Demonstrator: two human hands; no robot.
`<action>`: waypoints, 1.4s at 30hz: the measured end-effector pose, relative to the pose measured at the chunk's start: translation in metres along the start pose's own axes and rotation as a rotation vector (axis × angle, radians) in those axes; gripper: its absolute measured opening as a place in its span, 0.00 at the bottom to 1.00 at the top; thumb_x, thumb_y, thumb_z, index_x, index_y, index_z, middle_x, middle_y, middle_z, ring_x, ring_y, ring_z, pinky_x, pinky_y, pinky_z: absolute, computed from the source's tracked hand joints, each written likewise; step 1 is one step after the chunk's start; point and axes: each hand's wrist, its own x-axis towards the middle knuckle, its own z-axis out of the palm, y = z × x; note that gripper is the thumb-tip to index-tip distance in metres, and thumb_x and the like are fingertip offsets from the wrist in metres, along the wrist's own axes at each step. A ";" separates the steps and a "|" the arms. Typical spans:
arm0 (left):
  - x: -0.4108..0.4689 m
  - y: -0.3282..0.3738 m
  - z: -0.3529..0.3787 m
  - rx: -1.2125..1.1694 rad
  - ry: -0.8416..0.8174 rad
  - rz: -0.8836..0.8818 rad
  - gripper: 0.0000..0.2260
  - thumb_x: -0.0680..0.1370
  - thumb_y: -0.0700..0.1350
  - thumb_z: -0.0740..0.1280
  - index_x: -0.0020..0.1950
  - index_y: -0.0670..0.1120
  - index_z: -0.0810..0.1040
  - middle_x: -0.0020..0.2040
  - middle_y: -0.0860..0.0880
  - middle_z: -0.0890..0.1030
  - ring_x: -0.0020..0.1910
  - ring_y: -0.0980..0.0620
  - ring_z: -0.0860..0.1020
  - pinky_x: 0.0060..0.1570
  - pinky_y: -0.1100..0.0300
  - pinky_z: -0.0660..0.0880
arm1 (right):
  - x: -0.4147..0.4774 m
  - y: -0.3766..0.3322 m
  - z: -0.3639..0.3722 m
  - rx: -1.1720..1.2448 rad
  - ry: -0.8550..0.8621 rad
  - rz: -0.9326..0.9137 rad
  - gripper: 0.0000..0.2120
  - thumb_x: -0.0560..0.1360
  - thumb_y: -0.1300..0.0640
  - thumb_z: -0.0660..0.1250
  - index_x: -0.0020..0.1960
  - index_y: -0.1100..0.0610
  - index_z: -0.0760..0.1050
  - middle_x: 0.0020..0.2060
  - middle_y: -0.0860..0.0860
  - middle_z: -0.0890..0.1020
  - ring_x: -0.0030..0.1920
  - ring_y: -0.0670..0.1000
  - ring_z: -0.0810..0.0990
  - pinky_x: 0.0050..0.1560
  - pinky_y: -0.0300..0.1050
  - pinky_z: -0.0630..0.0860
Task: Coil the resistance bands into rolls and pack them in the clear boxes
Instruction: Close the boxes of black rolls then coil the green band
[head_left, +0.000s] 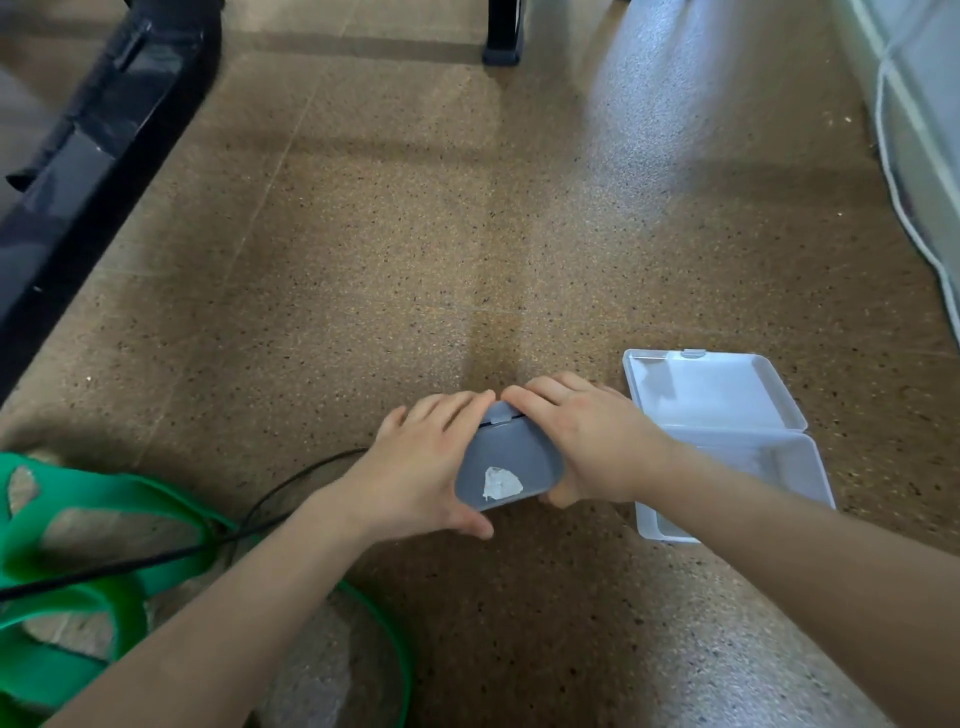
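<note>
Closed box: small closed clear plastic box (511, 462), torn white label on lid, on speckled brown floor (415, 260).
L hand: left hand (415, 467) grips box's left end, fingers curled over far edge, thumb at near edge.
R hand: right hand (587, 441) grips right end likewise; fingertips nearly meet at latch.
Open box: larger clear plastic box (717, 395), lid open, just right of closed box.
Bands: green flat resistance bands (104, 486), loose, uncoiled, left of closed box.
Cable: thin black cable (291, 483) crosses bands, left of closed box.

Speckled floor (415, 260) bears open box (717, 395), green bands (119, 491), cable (311, 470).
</note>
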 end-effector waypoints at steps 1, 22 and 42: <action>-0.003 0.000 0.010 0.067 0.016 -0.009 0.53 0.63 0.65 0.74 0.77 0.52 0.45 0.77 0.53 0.54 0.76 0.51 0.53 0.73 0.43 0.56 | 0.002 0.001 0.000 0.026 -0.016 -0.002 0.47 0.58 0.40 0.74 0.72 0.48 0.58 0.62 0.47 0.70 0.61 0.52 0.69 0.59 0.52 0.72; -0.007 -0.001 0.030 0.261 0.290 0.072 0.29 0.68 0.64 0.69 0.65 0.53 0.77 0.69 0.41 0.72 0.63 0.38 0.74 0.59 0.39 0.73 | 0.022 0.004 -0.023 0.343 -0.188 0.031 0.32 0.64 0.41 0.76 0.64 0.49 0.70 0.56 0.46 0.76 0.57 0.50 0.73 0.59 0.52 0.72; -0.007 0.009 0.016 0.197 0.326 0.072 0.30 0.59 0.62 0.77 0.56 0.50 0.76 0.59 0.43 0.78 0.53 0.44 0.80 0.48 0.51 0.78 | 0.006 0.000 0.003 0.149 0.094 -0.077 0.42 0.59 0.36 0.76 0.66 0.52 0.67 0.58 0.48 0.76 0.57 0.51 0.74 0.58 0.46 0.70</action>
